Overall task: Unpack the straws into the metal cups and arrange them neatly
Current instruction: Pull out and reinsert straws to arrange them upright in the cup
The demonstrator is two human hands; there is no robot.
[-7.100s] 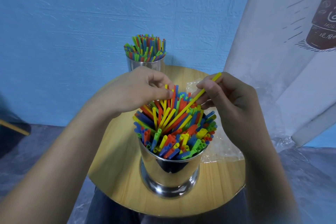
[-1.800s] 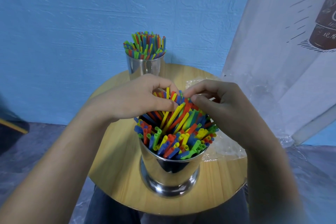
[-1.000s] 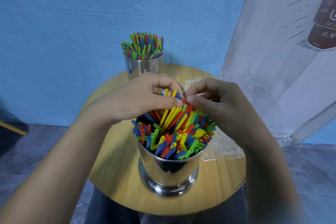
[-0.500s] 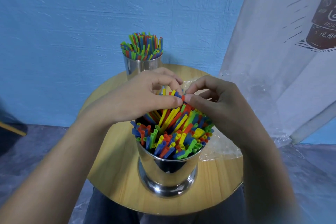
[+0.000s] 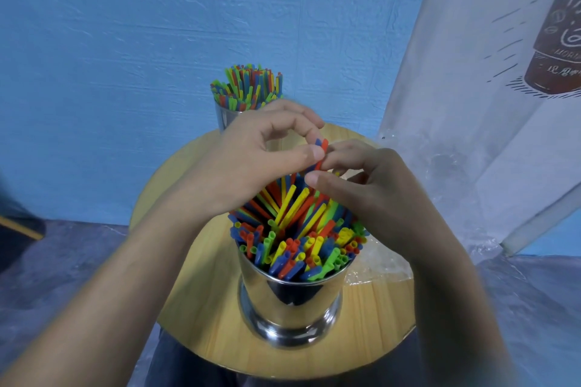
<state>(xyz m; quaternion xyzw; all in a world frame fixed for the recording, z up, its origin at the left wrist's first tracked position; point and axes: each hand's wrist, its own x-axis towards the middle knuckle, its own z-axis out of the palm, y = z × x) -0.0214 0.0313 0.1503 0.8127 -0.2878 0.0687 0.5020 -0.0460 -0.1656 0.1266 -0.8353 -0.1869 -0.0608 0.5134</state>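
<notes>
Counter [image 5: 371, 324]: near cup [image 5: 292, 302], 6 o'clock; far cup [image 5: 224, 118], 12 o'clock. Left grip [image 5: 251, 163], right grip [image 5: 371, 192] pinch raised straws [image 5: 322, 151].

a round wooden table [image 5: 371, 330] with a pale grain stands before a blue wall [image 5: 125, 41] of rough, streaked texture. at the right a white banner [image 5: 465, 88] leans in at a slant, printed with a dark brown bottle [image 5: 556, 41] and thin black dashes around it; its lettering is too small to read. a wrinkled grey-blue sheet [image 5: 63, 267] covers the floor. at the far left edge sits a dark shape [image 5: 15, 239] crossed by a yellow strip, too cropped to identify. dark trousers [image 5: 188, 367] show below the table's near rim.
</notes>
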